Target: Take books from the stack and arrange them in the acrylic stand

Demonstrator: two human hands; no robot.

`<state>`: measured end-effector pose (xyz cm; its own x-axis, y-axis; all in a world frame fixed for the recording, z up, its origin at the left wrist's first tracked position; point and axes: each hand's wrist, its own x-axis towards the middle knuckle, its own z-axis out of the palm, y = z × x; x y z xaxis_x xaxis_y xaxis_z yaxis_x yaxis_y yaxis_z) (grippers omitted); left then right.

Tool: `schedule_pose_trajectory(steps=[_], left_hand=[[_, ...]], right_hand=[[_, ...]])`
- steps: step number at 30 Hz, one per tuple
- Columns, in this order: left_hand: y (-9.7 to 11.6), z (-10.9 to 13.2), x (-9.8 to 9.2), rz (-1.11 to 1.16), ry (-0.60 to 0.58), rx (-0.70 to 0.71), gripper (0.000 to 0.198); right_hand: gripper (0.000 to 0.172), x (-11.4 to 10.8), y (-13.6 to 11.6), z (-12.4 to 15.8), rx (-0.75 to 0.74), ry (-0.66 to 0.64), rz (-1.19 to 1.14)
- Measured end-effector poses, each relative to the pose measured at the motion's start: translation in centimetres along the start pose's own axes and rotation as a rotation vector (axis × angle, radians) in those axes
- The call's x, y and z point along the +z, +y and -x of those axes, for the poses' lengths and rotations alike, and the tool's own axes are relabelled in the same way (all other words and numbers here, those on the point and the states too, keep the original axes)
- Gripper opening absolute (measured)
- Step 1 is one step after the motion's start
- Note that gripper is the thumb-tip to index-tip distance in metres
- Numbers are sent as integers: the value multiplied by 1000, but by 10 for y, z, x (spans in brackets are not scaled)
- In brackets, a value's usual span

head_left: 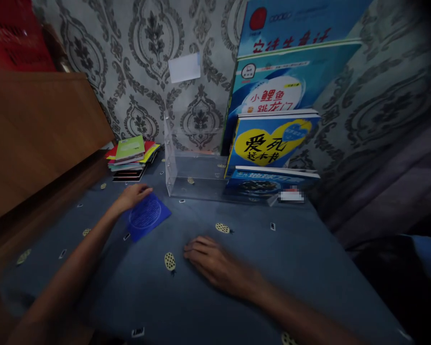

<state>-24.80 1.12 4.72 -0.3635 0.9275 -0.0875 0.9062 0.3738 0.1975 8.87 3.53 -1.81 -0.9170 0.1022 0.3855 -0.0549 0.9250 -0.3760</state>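
My left hand (133, 196) is at the upper corner of a thin blue booklet (145, 216), its fingers closed over the edge. The booklet has a pale circle of fine print on its face and appears to lie on or just above the table. My right hand (213, 262) rests palm down on the tablecloth, holding nothing, its fingers loosely bent and slightly apart. Behind the left hand sits a stack of small booklets (130, 152), green on top. A clear acrylic rack (170, 165) stands beyond both hands.
Picture books fill the rack's right side, among them a blue one with a yellow heart (269, 141). A wooden cabinet (39, 139) borders the left. Patterned wallpaper with a white card (185, 68) is behind. The grey-blue table (273, 268) has pineapple prints.
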Motion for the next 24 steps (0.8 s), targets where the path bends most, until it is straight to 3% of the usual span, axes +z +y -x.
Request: schedule_pose_trajectory(steps=[5,10,14,18,24], left_hand=[[-31,-8,16,-162,151,-226,52],[-41,-8,20,-199,138,-195,51],[-43,-7,16,-144,56,-128,52],[-32,-2,14,-33,-67,-7,53],[11,12,13,49,-240,110,43]], right_hand=[[21,2,2,1,16,25,-19],[21,3,5,1,44,88,-34],[24,6,7,2,96,233,-49],[23,4,9,4,151,326,-16],[25,-3,8,17,194,338,57]])
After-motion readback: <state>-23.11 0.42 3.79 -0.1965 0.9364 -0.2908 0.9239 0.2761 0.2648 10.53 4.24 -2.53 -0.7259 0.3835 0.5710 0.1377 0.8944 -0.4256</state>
